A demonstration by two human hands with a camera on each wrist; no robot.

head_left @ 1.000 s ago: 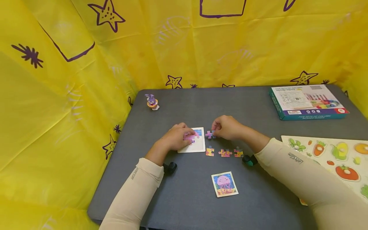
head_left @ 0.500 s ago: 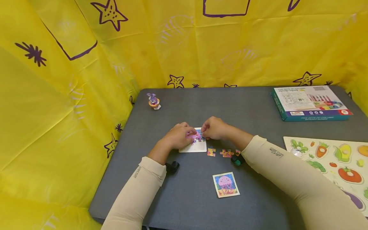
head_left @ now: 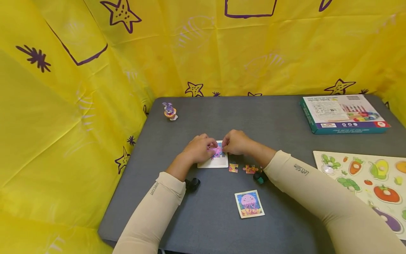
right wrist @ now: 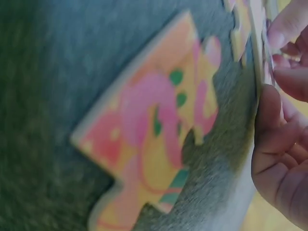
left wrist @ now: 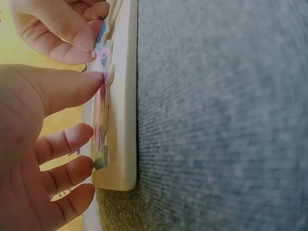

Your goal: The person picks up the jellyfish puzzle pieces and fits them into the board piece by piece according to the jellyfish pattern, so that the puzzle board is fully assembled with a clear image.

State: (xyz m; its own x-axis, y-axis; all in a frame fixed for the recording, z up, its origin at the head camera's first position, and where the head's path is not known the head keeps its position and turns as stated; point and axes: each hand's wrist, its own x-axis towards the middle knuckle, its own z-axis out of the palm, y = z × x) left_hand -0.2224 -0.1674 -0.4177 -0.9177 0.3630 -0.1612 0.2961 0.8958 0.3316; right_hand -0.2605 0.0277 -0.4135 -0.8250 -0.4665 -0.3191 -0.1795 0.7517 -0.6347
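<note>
A shallow pale puzzle tray (head_left: 219, 164) lies on the table, its upper part filled with pink and blue jigsaw pieces (head_left: 217, 151). My left hand (head_left: 200, 148) is over the tray's left side. In the left wrist view its thumb and fingertips touch the laid pieces with fingers spread. My right hand (head_left: 238, 142) is at the tray's upper right. Between its thumb and fingers it pinches a jigsaw piece with blue on it (left wrist: 101, 33), right at the edge of the laid pieces. The right palm and fingers cover much of that piece in the head view.
Loose jigsaw pieces (head_left: 250, 169) lie right of the tray, one large in the right wrist view. Nearer me is a jellyfish picture card (head_left: 249, 204). A vegetable board (head_left: 361, 173) lies at right, a boxed toy set (head_left: 344, 114) behind it. A rabbit figurine (head_left: 169, 111) stands far left.
My right hand has moved left, carrying the jigsaw piece from beside the tray onto its upper right. The left hand has stayed over the tray, shifting slightly.
</note>
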